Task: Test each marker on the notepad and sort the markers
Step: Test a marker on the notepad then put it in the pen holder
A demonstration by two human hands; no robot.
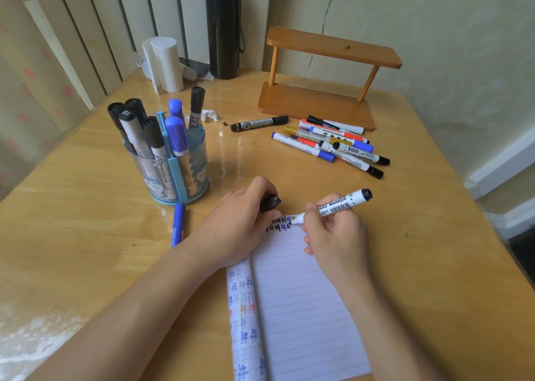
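Farthest left, holder (pixel 176 172): is standing on the desk (pixel 86 207), carrying upright capped markers (pixel 156 140) in black and blue.
Blue marker (pixel 178 225): is lying flat, just in front of the holder.
Left hand (pixel 231 227): fingers are curling round a black cap (pixel 270 202) while the hand is resting on the notepad's upper left corner.
Notepad (pixel 295 302): is lying open on the desk, between both hands.
Right hand (pixel 333 236): fingers are pinching a whiteboard marker (pixel 335 204), its tip touching the page's top line.
Loose markers (pixel 333 146): are lying piled beside a wooden shelf (pixel 318 105).
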